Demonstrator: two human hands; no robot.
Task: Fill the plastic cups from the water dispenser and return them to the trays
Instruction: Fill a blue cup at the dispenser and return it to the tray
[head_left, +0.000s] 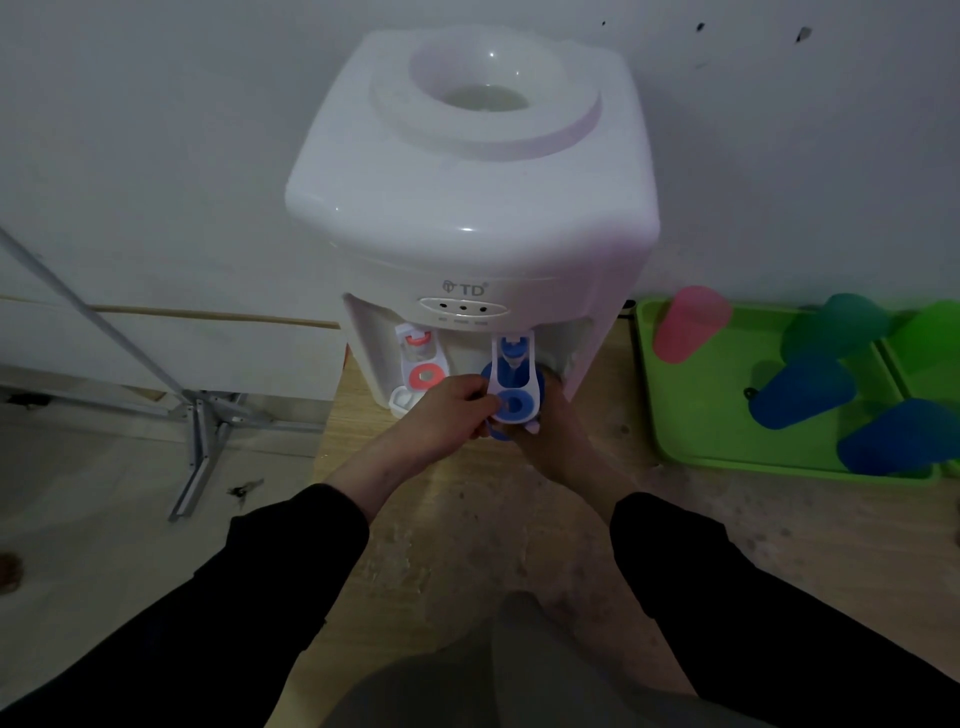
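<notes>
A white water dispenser (467, 208) stands on a wooden table against the wall, with a red tap (423, 371) on the left and a blue tap (511, 379) on the right. My left hand (449, 410) pinches the lever of the blue tap. My right hand (558, 436) grips a blue plastic cup (540, 387) held under that tap; the tap and my hands hide most of the cup. To the right, a green tray (691, 415) holds a pink cup (688, 322), a teal cup (831, 325) and two blue cups (802, 392), (901, 439).
A second green tray (935, 358) with a green cup (940, 317) sits at the far right edge. A metal stand (200, 415) leans on the floor at the left, beside a white cabinet (156, 332). Bare wooden tabletop (493, 519) lies in front of the dispenser.
</notes>
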